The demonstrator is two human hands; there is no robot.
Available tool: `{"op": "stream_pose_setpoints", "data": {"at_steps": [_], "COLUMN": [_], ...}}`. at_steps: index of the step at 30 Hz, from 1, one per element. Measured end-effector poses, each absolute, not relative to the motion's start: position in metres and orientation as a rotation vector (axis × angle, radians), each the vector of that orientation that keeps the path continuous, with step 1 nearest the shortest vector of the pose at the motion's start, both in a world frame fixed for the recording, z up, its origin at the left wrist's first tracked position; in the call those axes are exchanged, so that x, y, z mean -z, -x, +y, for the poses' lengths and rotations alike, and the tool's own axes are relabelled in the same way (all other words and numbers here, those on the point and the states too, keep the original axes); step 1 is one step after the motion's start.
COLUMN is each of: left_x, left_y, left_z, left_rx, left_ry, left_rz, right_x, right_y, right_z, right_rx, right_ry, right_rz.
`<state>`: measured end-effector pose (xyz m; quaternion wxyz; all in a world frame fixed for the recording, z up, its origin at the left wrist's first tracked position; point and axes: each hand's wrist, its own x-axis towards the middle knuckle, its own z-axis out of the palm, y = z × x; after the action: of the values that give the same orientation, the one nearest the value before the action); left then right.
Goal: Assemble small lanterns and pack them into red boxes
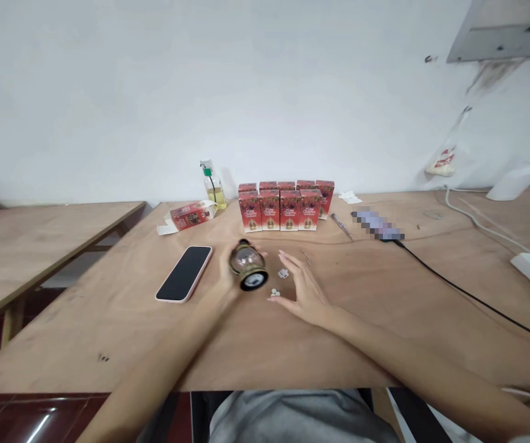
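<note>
A small lantern (247, 261) with a clear body and bronze-coloured frame is tilted in my left hand (228, 269), its dark-rimmed base turned toward me. My fingers wrap around its far side and are partly hidden. Just to the right, my right hand (308, 291) is held with thumb and fingers apart and nothing between them. Near its thumb lie several small round button cells (274, 293). A small white piece (283, 273), perhaps a cover, rests on the wood by its fingers. Beyond the fingertips is a thin metal item (308, 257), too small to name.
Red printed boxes (270, 212) stand in rows near the wall. An opened red box (192, 215) and a pump bottle (214, 187) are at back left. A phone (184, 274) lies left, a screwdriver (341, 226) right. A black cable (472, 301) runs from a blurred device (378, 225).
</note>
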<state>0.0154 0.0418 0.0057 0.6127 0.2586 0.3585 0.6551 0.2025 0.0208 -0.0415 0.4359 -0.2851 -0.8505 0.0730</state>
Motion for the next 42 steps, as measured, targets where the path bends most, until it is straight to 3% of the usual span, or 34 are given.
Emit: {"op": "stream_pose_setpoints", "data": {"at_steps": [6,10,16,20,23,27,33,42], "left_x": [0.023,0.017,0.013,0.03,0.038,0.03,0.008,0.024], "left_y": [-0.076,-0.048,0.046,0.086,0.094,0.071,-0.009,-0.042], "left_z": [0.031,0.026,0.009,-0.01,-0.013,-0.01,-0.016,-0.024], "left_rx": [-1.34,-1.267,-1.131,-0.441,-0.198,-0.265,-0.343,-0.306], "left_ry": [-0.732,-1.474,-2.292,-2.193,-2.238,-2.385,-2.744,-2.661], "left_rz": [0.921,1.05,2.144,2.566,2.556,2.456,1.575,1.714], "right_x": [0.041,0.043,0.045,0.048,0.05,0.049,0.046,0.047], "right_y": [-0.206,-0.203,-0.2,-0.199,-0.198,-0.198,-0.2,-0.21], "right_z": [0.027,0.029,0.034,0.037,0.037,0.036,0.036,0.047], "right_rx": [-0.336,-0.455,-0.575,-0.544,-0.531,-0.56,-0.501,-0.471], "right_ry": [0.554,0.621,0.733,0.71,0.706,0.758,0.791,0.814], "right_rz": [-1.962,-1.757,-1.58,-1.597,-1.621,-1.644,-1.623,-1.586]}}
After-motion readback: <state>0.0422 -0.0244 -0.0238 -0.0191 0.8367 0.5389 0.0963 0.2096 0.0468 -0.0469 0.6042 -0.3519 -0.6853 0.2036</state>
